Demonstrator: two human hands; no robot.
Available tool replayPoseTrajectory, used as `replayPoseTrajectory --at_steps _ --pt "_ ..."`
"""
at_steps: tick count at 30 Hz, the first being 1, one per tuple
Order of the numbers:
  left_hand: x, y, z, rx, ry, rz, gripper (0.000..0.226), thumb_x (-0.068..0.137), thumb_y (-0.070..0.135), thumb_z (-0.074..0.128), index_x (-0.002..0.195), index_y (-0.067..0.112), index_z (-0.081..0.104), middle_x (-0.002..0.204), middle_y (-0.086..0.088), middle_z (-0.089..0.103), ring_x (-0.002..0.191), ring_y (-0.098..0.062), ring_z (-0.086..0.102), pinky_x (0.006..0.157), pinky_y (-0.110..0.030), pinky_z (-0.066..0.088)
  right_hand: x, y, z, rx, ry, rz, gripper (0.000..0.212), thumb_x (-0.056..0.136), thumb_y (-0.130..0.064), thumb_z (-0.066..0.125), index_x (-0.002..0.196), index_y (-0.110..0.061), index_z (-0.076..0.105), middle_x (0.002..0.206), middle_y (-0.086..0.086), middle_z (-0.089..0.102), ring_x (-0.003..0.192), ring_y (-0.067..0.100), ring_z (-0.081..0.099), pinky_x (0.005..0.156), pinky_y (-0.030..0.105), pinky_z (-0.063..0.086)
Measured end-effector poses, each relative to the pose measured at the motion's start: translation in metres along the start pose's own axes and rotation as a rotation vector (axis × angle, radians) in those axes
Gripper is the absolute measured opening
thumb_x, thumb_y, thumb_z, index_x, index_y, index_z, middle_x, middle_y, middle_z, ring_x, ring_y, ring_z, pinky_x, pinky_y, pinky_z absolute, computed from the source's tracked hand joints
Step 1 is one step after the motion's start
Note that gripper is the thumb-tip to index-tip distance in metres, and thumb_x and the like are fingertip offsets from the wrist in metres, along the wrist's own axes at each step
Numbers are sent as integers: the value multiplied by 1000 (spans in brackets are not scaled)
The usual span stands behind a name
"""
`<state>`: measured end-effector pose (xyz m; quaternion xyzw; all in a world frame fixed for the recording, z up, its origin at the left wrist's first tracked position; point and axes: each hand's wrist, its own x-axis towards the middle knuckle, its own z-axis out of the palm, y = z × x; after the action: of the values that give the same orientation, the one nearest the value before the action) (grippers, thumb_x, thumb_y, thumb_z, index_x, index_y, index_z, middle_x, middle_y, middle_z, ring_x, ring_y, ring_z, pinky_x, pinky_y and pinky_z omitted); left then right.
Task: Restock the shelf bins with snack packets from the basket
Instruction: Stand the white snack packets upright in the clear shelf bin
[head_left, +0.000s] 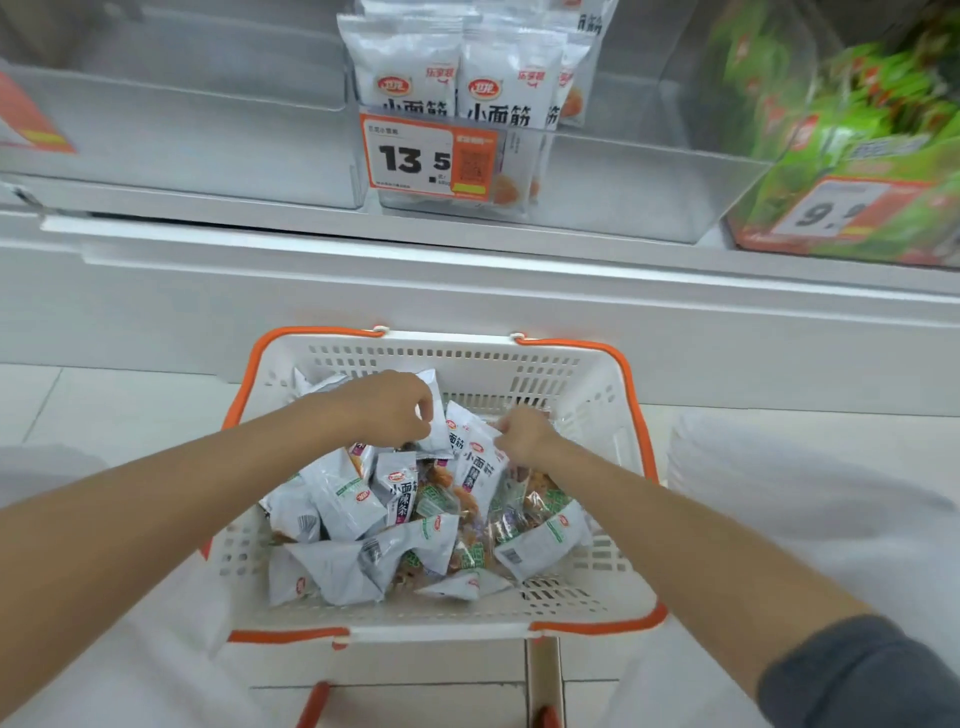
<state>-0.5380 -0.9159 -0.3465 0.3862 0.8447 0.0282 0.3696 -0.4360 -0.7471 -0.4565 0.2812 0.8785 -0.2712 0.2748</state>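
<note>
- The snack packets (395, 525) lie in a loose heap inside the white basket (587, 384), which stands on the floor below the shelf.
- They are small foil pillows that look light, soft and crinkly, and probably slippery on the flat faces. The crimped end seam or a corner is the surest place to take hold, and several could be gathered at once.
- The left hand (387, 408) is at the back of the heap, its grip curled in and pinching the edge of a silver packet (437, 415).
- The right hand (524, 434) is beside it, its grip closed over the top of a printed packet (480, 467). Its fingertips are hidden.
- Above, a clear shelf bin (623, 182) holds matching packets (498, 88) upright behind an orange price tag (415, 161).
- Green packets (857, 130) fill the bin to the right.
</note>
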Motion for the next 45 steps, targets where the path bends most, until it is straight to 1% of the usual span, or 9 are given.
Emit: replayPoseTrajectory --at_steps 7,10,14,17,25,35,38,41,45 --pt "-11 8 -19 -156 57 59 93 79 50 74 152 18 25 156 0 31 138 -20 38 110 -32 34 -87 -28 -113 380 157 -202 13 90 -4 60 85 7 65 76 9 58 66 19 52 62 31 42" --pt "-22 12 -28 -388 28 121 119 53 71 80 150 26 27 151 6 39 137 -17 40 113 -39 34 -109 -34 -140 538 172 -273 9 90 -5 61 87 -2 68 78 7 60 69 16 50 64 28 38" --pt "-27 19 -32 -758 -61 249 37 83 27 76 116 14 63 105 2 74 95 -17 72 81 -26 57 -121 -47 -157 614 187 -403 12 92 -19 64 83 -13 68 76 2 69 70 12 60 69 29 46" --pt "-32 28 -37 -733 -53 299 11 91 26 65 99 18 67 89 4 75 80 -8 72 67 -16 52 -124 -53 -158 500 312 -487 37 94 -39 60 68 -12 57 55 -9 53 51 6 47 53 23 37" --pt "-32 34 -42 -759 23 295 62 74 76 58 87 17 70 78 -12 52 72 -23 43 66 -37 33 -106 -53 -157 520 592 -443 57 96 -36 58 46 -19 38 35 -10 35 36 5 32 41 18 24" --pt "-29 43 -44 -811 145 313 27 92 31 60 68 19 59 41 12 48 38 -2 35 38 -15 26 -102 -48 -166 658 659 -397 58 95 -37 60 45 -12 44 35 -9 41 37 6 38 41 19 28" --pt "-30 37 -42 -796 144 302 22 95 27 58 73 21 61 46 15 57 41 1 44 42 -12 32 -107 -48 -168 665 585 -369 58 99 -40 52 51 -7 53 41 -8 50 39 4 42 45 17 32" --pt "-30 24 -41 -866 219 283 21 90 36 58 89 17 68 74 8 73 64 -5 63 59 -16 45 -118 -47 -166 771 273 -228 54 97 -55 44 94 -8 71 83 5 74 72 16 70 62 23 51" --pt "-32 27 -47 -891 283 302 17 97 29 51 96 21 66 74 15 72 68 5 66 63 -9 46 -122 -49 -142 786 -14 -311 24 94 -32 62 110 -16 70 105 1 74 95 16 70 80 24 57"
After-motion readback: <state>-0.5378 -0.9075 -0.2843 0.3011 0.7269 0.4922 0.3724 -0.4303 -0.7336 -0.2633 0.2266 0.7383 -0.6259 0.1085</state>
